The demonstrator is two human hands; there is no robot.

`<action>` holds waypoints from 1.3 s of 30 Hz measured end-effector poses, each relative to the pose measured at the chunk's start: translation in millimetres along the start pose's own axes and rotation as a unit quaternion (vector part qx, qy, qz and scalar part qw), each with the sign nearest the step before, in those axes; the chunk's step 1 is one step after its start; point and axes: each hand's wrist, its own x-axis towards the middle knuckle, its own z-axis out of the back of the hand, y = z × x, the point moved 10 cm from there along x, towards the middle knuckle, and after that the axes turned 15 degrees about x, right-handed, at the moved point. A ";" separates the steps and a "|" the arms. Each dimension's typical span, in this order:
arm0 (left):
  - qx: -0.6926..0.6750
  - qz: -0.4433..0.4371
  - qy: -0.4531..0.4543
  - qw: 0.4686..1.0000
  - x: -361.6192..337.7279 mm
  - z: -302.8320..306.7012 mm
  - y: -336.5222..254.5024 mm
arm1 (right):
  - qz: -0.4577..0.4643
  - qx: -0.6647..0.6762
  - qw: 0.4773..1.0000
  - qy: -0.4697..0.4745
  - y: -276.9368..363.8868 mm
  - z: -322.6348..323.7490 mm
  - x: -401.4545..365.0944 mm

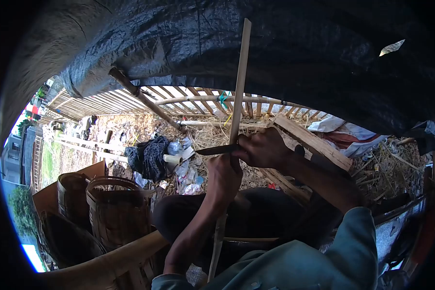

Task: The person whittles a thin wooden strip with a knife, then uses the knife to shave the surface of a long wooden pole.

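A long thin bamboo strip stands nearly upright in front of me, running from above my hands down past my knees. My left hand is closed around the strip at mid-height. My right hand grips a knife whose dark blade points left and lies across the strip just above the left hand. Both forearms reach forward over my dark trousers.
Woven bamboo baskets stand at the lower left beside a cardboard box. A bamboo fence runs behind, under a black tarpaulin. A wooden plank, dark cloth, plastic litter and straw lie on the ground ahead.
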 end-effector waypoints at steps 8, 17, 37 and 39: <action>0.051 0.072 0.030 0.996 -10.4 -4.5 2.0 | -0.053 -0.093 0.984 -0.143 -66.2 54.9 19.9; 0.070 0.047 0.023 0.996 -4.0 -13.8 7.8 | -0.032 -0.094 0.983 -0.154 -59.4 63.5 19.1; 0.026 0.120 0.106 0.987 -8.2 -35.1 22.8 | -0.041 -0.045 0.995 -0.080 -37.5 39.2 18.4; 0.027 0.098 0.095 0.990 -12.9 -33.0 10.9 | -0.074 -0.063 0.989 -0.109 -68.0 51.9 22.4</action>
